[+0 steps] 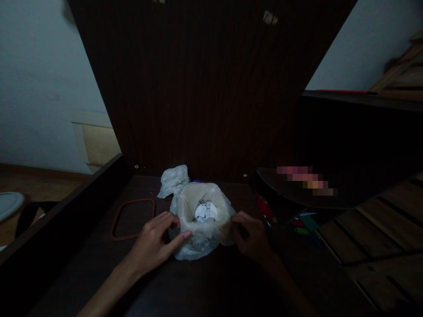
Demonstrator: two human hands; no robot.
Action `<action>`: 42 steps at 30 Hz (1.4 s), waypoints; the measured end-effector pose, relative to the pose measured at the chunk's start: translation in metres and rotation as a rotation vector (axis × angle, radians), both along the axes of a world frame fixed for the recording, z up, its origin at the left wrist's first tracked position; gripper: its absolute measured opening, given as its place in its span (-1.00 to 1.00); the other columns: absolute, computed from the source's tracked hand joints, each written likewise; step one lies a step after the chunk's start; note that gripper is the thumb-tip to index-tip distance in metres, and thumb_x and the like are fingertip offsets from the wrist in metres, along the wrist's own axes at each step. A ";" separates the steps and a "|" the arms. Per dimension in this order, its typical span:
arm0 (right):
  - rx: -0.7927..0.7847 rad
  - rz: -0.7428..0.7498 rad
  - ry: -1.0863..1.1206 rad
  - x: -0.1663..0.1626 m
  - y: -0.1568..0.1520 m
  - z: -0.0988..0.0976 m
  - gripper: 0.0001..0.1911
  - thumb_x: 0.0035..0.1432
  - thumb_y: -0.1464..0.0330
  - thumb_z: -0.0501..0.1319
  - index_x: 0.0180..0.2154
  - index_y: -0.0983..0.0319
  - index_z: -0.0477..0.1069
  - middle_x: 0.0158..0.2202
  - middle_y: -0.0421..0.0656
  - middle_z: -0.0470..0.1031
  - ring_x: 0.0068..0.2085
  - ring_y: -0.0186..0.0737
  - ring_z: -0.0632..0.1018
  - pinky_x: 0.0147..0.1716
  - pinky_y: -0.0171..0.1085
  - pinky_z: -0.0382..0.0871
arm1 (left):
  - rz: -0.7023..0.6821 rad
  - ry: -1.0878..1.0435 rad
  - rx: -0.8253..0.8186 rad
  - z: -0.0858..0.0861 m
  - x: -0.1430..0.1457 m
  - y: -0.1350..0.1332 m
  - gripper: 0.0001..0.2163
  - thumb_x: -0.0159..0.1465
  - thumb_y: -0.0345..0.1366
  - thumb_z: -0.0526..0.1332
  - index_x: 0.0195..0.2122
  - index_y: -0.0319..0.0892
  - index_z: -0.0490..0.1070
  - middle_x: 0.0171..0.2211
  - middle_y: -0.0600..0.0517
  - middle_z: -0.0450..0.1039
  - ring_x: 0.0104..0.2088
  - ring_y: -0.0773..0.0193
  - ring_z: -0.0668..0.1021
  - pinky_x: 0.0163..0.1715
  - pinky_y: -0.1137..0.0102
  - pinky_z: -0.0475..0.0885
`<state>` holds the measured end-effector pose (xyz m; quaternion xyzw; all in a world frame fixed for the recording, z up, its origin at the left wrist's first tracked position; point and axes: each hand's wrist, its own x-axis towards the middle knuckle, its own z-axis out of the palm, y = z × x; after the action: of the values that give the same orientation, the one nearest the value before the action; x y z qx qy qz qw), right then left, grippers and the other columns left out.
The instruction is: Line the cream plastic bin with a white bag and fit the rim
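A small bin lined with a translucent white plastic bag (193, 193) stands in front of me, the bag folded out over its rim. Crumpled white paper (205, 212) lies inside. At the near left of the rim, my left hand (157, 242) holds the bag's edge, thumb on the front and fingers at the side. My right hand (250, 233) is darker in shadow and pinches the bag at the right side. Left of the bin, a rounded square brown ring (118, 213) lies flat. Behind it sits a bunched white plastic bag (175, 179).
A tall dark wooden panel (205, 97) rises behind the dark tabletop (145, 281). A raised board (66, 215) edges the left side. To the right are a dark angular object (330, 145), small colourful items (302, 224) and wooden slats (373, 229).
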<state>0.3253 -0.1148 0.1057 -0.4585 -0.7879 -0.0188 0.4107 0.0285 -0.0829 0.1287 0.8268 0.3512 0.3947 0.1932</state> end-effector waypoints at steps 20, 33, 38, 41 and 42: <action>-0.431 -0.002 0.159 -0.006 -0.002 0.028 -0.86 0.17 0.26 0.28 -0.40 0.16 0.50 -0.52 -0.26 0.53 -0.48 -0.24 0.53 -0.34 -0.25 0.36 | 0.022 -0.108 -0.133 0.007 -0.007 0.003 -0.80 0.39 -0.23 0.20 -0.35 -0.15 0.53 -0.48 0.07 0.57 -0.47 0.28 0.61 -0.42 0.47 0.47; -0.258 -0.443 0.391 0.018 0.015 0.046 -0.78 0.07 0.28 0.14 -0.58 0.18 0.34 -0.67 -0.28 0.27 -0.61 -0.33 0.31 -0.62 -0.35 0.13 | 0.155 -0.184 0.057 0.011 -0.017 0.007 -0.78 0.32 -0.32 0.21 -0.48 -0.16 0.49 -0.59 0.14 0.50 -0.61 0.36 0.54 -0.57 0.54 0.40; -0.301 -0.413 0.332 0.025 0.011 0.047 -0.84 0.01 0.27 0.26 -0.40 0.23 0.49 -0.60 -0.27 0.39 -0.61 -0.35 0.36 -0.60 -0.36 0.23 | 0.059 -0.131 0.077 0.010 -0.028 0.005 -0.77 0.32 -0.34 0.19 -0.51 -0.17 0.45 -0.56 0.11 0.47 -0.56 0.35 0.55 -0.51 0.53 0.41; -0.202 -0.343 0.291 0.022 -0.002 0.056 -0.84 0.14 0.25 0.25 -0.32 0.21 0.47 -0.55 -0.26 0.41 -0.57 -0.34 0.40 -0.58 -0.37 0.28 | -0.073 -0.088 0.028 0.013 -0.032 0.004 -0.78 0.34 -0.33 0.17 -0.48 -0.16 0.44 -0.50 0.08 0.47 -0.50 0.33 0.55 -0.46 0.51 0.42; -0.153 -0.288 0.250 0.019 -0.008 0.059 -0.85 0.20 0.25 0.24 -0.34 0.20 0.45 -0.54 -0.27 0.40 -0.56 -0.34 0.42 -0.56 -0.38 0.29 | -0.073 -0.095 0.023 0.015 -0.032 0.004 -0.78 0.34 -0.32 0.17 -0.48 -0.16 0.44 -0.50 0.09 0.47 -0.50 0.33 0.54 -0.46 0.51 0.41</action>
<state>0.3444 -0.1230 0.1651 -0.5951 -0.6561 0.0397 0.4624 -0.0033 -0.0788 0.1441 0.8215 0.3066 0.4302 0.2146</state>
